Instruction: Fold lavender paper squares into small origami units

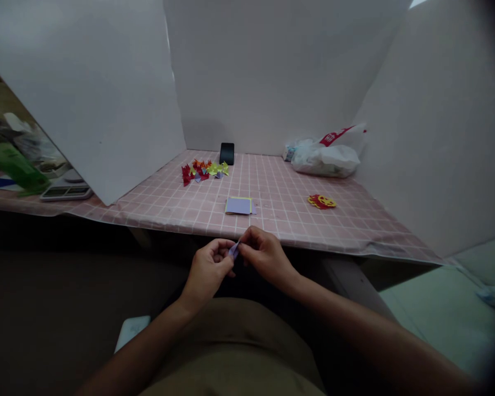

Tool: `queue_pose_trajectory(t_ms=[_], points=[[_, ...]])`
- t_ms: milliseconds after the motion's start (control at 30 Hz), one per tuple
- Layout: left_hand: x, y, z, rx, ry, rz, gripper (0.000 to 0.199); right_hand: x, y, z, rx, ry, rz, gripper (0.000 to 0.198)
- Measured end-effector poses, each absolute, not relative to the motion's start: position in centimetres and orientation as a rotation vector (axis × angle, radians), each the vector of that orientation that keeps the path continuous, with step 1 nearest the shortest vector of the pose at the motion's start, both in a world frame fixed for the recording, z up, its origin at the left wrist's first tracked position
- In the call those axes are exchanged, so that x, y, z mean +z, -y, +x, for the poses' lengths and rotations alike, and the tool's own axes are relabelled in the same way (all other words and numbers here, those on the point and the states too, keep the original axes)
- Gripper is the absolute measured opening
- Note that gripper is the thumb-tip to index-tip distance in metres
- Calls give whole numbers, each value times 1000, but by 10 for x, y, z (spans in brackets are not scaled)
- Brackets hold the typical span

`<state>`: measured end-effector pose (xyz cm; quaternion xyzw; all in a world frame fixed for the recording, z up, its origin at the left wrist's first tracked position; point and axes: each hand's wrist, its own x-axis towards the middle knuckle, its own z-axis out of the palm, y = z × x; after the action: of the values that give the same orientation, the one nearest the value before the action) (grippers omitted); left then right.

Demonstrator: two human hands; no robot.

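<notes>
A small folded piece of purple paper (233, 250) is pinched between my two hands, just in front of the table's near edge. My left hand (210, 267) grips its lower left part with thumb and fingers. At its upper right end, the thumb and forefinger of my right hand (266, 254) are closed on it. The fingers hide much of its shape. Beyond my hands, a stack of square paper sheets (238, 206) lies on the table, purple on top with yellow showing at the edges.
Several folded paper figures (202, 171) in red, orange, yellow and purple stand farther back, near a dark phone (227, 153). Red and yellow cut-outs (322, 202) lie at right, before a white plastic bag (325, 159). White panels (272, 77) enclose the pink checked tabletop (280, 190).
</notes>
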<state>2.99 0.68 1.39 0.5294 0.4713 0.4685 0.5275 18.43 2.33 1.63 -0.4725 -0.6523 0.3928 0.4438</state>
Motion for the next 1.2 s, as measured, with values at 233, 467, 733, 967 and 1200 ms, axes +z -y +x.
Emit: queue_pose_trajectory(t_ms=[233,467,733,967,1200], points=[[12,-7,30,1146,-1104,1233,26,16,-24,184,1000,1651,-1116,6],[16,-6,28,1109,-1097,1263,28,17,-22,184,1064,1588,-1110,4],[16,-4,25,1101,-1098,1286,26,21,-20,184,1037,1610,-1111,4],[8,-4,29,1205,-1072,1236,23,20,-18,181,1071,1573,-1118,7],[9,-4,31,1232,-1101,1206,22,20,-17,180,1096,1550,-1097,9]])
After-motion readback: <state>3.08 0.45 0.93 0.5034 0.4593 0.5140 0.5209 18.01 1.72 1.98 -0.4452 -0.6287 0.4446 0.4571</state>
